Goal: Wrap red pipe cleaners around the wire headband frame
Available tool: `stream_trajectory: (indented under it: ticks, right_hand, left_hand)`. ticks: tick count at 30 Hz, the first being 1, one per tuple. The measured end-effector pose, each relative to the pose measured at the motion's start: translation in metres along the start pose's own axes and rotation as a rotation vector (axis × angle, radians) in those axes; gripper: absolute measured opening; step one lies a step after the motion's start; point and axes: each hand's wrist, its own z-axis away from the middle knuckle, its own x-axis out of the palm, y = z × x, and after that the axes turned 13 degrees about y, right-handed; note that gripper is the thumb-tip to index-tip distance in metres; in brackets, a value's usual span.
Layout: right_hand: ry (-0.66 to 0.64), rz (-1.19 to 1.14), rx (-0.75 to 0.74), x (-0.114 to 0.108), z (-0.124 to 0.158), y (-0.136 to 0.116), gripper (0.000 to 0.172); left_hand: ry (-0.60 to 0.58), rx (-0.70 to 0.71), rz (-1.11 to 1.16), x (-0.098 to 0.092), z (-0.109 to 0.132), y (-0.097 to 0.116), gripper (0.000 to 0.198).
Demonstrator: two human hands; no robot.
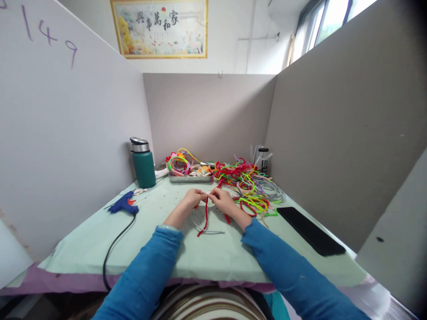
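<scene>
My left hand (195, 198) and my right hand (220, 200) meet over the middle of the table, fingertips pinched close together. Between them they grip a red pipe cleaner (206, 218), whose loose end hangs down toward the cloth. A thin grey strand (213, 232) lies curved on the table under the hands, crossing the red end. Just past my right hand spreads a heap of colourful pipe cleaners (245, 178), red, yellow, green and grey. What exactly sits between the fingertips is too small to make out.
At the back stands a metal tray (191, 179) with small craft pieces and a coiled wreath. A green bottle (144, 166) and a blue glue gun (123, 203) with a black cord are on the left. To the right lies a black phone-like slab (310, 231). Partition walls enclose three sides.
</scene>
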Motion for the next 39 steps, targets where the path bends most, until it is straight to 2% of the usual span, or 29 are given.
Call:
stream_trajectory:
  ticks: [39]
  right_hand:
    - [-0.018, 0.061, -0.017, 0.0007, 0.0002, 0.0010, 0.017]
  left_hand:
    - [-0.004, 0.013, -0.041, 0.0018, -0.0044, -0.0048, 0.018]
